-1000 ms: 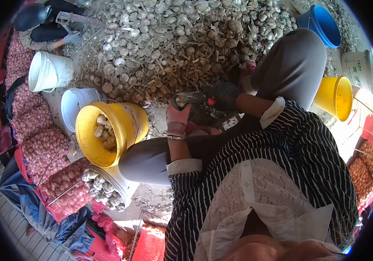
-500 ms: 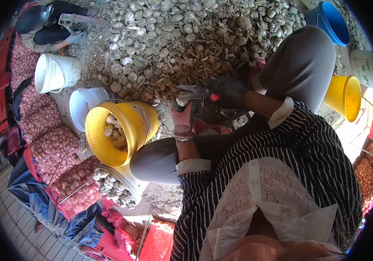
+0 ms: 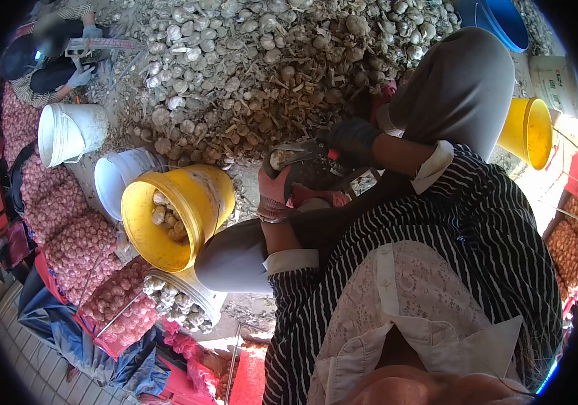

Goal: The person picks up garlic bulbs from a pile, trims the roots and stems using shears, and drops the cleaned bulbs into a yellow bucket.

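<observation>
My left hand, in a pink and dark glove, is closed around a garlic bulb near the middle of the view. Dark-gloved, my right hand grips metal shears with a red part by the fingers. The blades reach left and lie against the bulb. Behind both hands spreads a big heap of garlic with loose stalks. To the left of my left hand a tilted yellow bucket holds several bulbs.
White buckets stand at the left, and a container of garlic sits below the yellow one. Net bags of garlic line the left side. A co-worker is at the upper left. Blue and yellow buckets are at the right.
The whole view has shifted slightly. My hands stay close together with the bulb and shears, and the blades now lie across the bulb at a slightly different angle. The co-worker's hands have moved.
</observation>
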`<state>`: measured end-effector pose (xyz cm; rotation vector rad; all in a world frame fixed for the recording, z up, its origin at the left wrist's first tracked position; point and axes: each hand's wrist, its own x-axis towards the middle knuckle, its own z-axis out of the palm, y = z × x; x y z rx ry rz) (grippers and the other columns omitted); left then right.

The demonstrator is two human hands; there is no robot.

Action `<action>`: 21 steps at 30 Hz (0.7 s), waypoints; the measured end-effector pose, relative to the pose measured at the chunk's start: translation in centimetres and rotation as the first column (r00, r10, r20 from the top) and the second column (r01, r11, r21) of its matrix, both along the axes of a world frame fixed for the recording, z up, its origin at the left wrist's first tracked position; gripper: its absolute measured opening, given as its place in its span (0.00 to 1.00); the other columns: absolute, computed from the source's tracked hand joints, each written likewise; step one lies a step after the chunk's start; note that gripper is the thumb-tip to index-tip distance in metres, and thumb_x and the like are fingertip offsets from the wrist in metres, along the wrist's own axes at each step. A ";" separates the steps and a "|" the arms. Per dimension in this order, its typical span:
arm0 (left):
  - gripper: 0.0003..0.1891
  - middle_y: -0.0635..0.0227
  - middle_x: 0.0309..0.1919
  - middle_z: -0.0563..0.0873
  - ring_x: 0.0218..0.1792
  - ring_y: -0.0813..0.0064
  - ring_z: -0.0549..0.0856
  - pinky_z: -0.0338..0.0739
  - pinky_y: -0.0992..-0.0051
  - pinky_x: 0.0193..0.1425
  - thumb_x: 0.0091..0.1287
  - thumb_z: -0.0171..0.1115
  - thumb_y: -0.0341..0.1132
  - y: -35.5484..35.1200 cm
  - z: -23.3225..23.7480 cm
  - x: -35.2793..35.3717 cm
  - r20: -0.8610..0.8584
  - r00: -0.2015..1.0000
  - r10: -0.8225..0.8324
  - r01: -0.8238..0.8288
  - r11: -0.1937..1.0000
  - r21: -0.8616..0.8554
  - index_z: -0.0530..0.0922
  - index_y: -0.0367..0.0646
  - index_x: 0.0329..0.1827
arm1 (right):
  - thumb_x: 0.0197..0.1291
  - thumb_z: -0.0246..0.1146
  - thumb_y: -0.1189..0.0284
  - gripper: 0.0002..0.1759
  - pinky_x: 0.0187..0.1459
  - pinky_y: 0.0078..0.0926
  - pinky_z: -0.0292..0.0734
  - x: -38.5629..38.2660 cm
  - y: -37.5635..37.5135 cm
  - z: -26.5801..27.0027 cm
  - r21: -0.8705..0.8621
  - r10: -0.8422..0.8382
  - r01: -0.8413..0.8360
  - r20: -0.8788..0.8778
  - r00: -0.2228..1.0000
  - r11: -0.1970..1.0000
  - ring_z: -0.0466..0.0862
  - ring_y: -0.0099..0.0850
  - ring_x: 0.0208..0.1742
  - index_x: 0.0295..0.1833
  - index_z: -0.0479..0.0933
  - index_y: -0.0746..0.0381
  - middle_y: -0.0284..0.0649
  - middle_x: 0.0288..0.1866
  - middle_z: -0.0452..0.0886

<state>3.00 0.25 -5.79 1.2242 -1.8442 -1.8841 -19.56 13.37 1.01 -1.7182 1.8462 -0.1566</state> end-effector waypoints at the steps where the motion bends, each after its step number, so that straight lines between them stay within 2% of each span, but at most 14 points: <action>1: 0.17 0.68 0.29 0.84 0.19 0.81 0.79 0.69 0.82 0.17 0.60 0.64 0.28 0.1 0.2 0.0 0.027 0.998 -0.058 0.058 0.998 -0.030 0.76 0.38 0.53 | 0.47 0.64 0.66 0.22 0.37 0.44 0.77 0.1 0.1 0.1 0.048 -0.004 0.003 0.025 1.000 0.999 0.82 0.45 0.36 0.50 0.75 0.60 0.44 0.32 0.80; 5: 0.15 0.68 0.31 0.83 0.22 0.81 0.80 0.71 0.82 0.20 0.62 0.63 0.29 1.4 2.1 0.0 -0.013 1.000 0.003 0.000 0.970 0.242 0.76 0.37 0.52 | 0.50 0.62 0.66 0.17 0.39 0.45 0.78 0.5 0.4 -0.3 0.149 -0.003 0.000 0.019 1.000 0.989 0.84 0.45 0.40 0.46 0.77 0.60 0.45 0.35 0.83; 7: 0.14 0.67 0.35 0.83 0.28 0.81 0.82 0.74 0.81 0.27 0.63 0.61 0.29 2.3 2.9 -0.1 -0.089 0.908 -0.409 0.358 0.868 -0.345 0.77 0.36 0.51 | 0.50 0.61 0.65 0.16 0.40 0.45 0.78 0.7 -0.3 -1.4 0.133 -0.006 0.003 0.020 1.000 0.991 0.84 0.45 0.41 0.46 0.78 0.59 0.45 0.36 0.83; 8: 0.14 0.66 0.39 0.83 0.35 0.78 0.83 0.77 0.79 0.36 0.64 0.59 0.28 3.8 5.6 -1.4 -0.141 0.984 -0.113 0.163 0.892 0.422 0.76 0.35 0.52 | 0.51 0.61 0.64 0.16 0.40 0.45 0.78 1.0 -0.5 -2.1 0.132 -0.013 0.010 0.020 1.000 0.991 0.84 0.45 0.41 0.45 0.79 0.59 0.45 0.36 0.84; 9: 0.14 0.66 0.39 0.83 0.35 0.78 0.83 0.77 0.79 0.36 0.64 0.59 0.28 4.9 4.5 -1.4 -0.137 0.984 -0.118 0.165 0.896 0.412 0.76 0.35 0.52 | 0.51 0.61 0.64 0.16 0.40 0.45 0.78 1.3 -0.5 -2.1 0.121 -0.016 0.013 0.023 1.000 0.993 0.84 0.45 0.41 0.45 0.79 0.59 0.45 0.36 0.84; 11: 0.16 0.67 0.42 0.83 0.41 0.76 0.83 0.78 0.78 0.43 0.64 0.60 0.28 6.1 0.8 -0.9 -0.173 0.973 -0.151 0.150 0.989 -0.019 0.76 0.35 0.54 | 0.53 0.59 0.63 0.15 0.42 0.44 0.79 1.7 -0.3 -2.2 0.151 -0.076 0.079 -0.025 0.997 0.985 0.84 0.46 0.42 0.43 0.81 0.58 0.47 0.38 0.84; 13: 0.17 0.66 0.46 0.83 0.45 0.73 0.83 0.77 0.74 0.50 0.63 0.60 0.29 5.9 4.4 -1.2 -0.203 0.974 0.105 -0.058 0.972 0.227 0.76 0.36 0.56 | 0.53 0.59 0.62 0.15 0.44 0.43 0.79 1.3 0.0 -5.2 0.141 -0.113 0.109 0.021 0.993 0.984 0.84 0.47 0.44 0.43 0.81 0.57 0.47 0.39 0.84; 14: 0.18 0.65 0.47 0.83 0.47 0.71 0.82 0.76 0.72 0.53 0.64 0.60 0.29 4.6 6.3 -0.8 -0.111 0.966 -0.235 0.146 0.845 -0.514 0.75 0.38 0.57 | 0.54 0.58 0.61 0.15 0.45 0.43 0.79 1.5 0.0 -6.1 0.138 -0.149 0.137 0.074 0.986 0.981 0.84 0.47 0.45 0.43 0.82 0.57 0.48 0.40 0.84; 15: 0.19 0.64 0.48 0.83 0.48 0.70 0.82 0.75 0.69 0.56 0.64 0.59 0.30 3.7 7.3 -0.2 0.201 0.892 -0.406 0.303 0.204 -0.931 0.74 0.40 0.59 | 0.54 0.58 0.61 0.15 0.45 0.43 0.79 1.6 -0.5 -5.9 0.123 -0.135 0.125 0.083 0.987 0.985 0.84 0.47 0.45 0.43 0.82 0.57 0.48 0.40 0.84; 16: 0.19 0.64 0.48 0.83 0.48 0.70 0.82 0.75 0.69 0.56 0.64 0.59 0.30 3.3 7.5 0.5 0.211 0.893 -0.398 0.305 0.190 -0.933 0.74 0.40 0.59 | 0.55 0.58 0.60 0.16 0.46 0.42 0.79 1.6 -0.9 -5.5 0.171 -0.164 0.144 0.104 0.981 0.975 0.84 0.47 0.46 0.44 0.81 0.56 0.48 0.41 0.84; 17: 0.16 0.65 0.48 0.83 0.50 0.68 0.82 0.75 0.68 0.56 0.63 0.60 0.31 3.2 7.6 1.2 -0.226 0.966 -0.122 -0.047 0.780 -0.625 0.77 0.43 0.54 | 0.56 0.57 0.59 0.17 0.48 0.42 0.78 1.5 -1.2 -5.3 0.223 -0.199 0.169 0.121 0.972 0.960 0.84 0.47 0.47 0.46 0.81 0.56 0.47 0.41 0.84; 18: 0.13 0.66 0.47 0.83 0.51 0.66 0.82 0.75 0.67 0.56 0.61 0.61 0.33 2.9 7.5 1.4 -0.393 0.848 0.356 -0.369 0.928 0.043 0.80 0.45 0.49 | 0.56 0.57 0.58 0.18 0.48 0.41 0.78 1.6 -1.0 -4.7 0.177 -0.270 0.244 0.145 0.952 0.954 0.84 0.47 0.47 0.47 0.80 0.56 0.47 0.41 0.84; 19: 0.15 0.66 0.46 0.84 0.49 0.70 0.82 0.76 0.70 0.55 0.65 0.61 0.39 1.4 10.0 0.4 -0.877 0.377 0.298 0.009 0.946 0.325 0.77 0.48 0.53 | 0.56 0.57 0.57 0.19 0.49 0.40 0.78 1.7 -0.8 -4.4 0.135 -0.340 0.320 0.170 0.925 0.938 0.84 0.46 0.48 0.47 0.80 0.56 0.46 0.40 0.84; 21: 0.23 0.63 0.47 0.84 0.44 0.70 0.82 0.77 0.69 0.56 0.65 0.63 0.45 1.0 14.8 0.2 -0.779 -0.101 0.619 -0.159 0.763 0.627 0.74 0.39 0.56 | 0.56 0.58 0.51 0.23 0.48 0.37 0.77 1.3 -1.1 -4.3 0.200 -0.355 0.321 0.171 0.919 0.926 0.84 0.40 0.47 0.49 0.79 0.56 0.46 0.43 0.84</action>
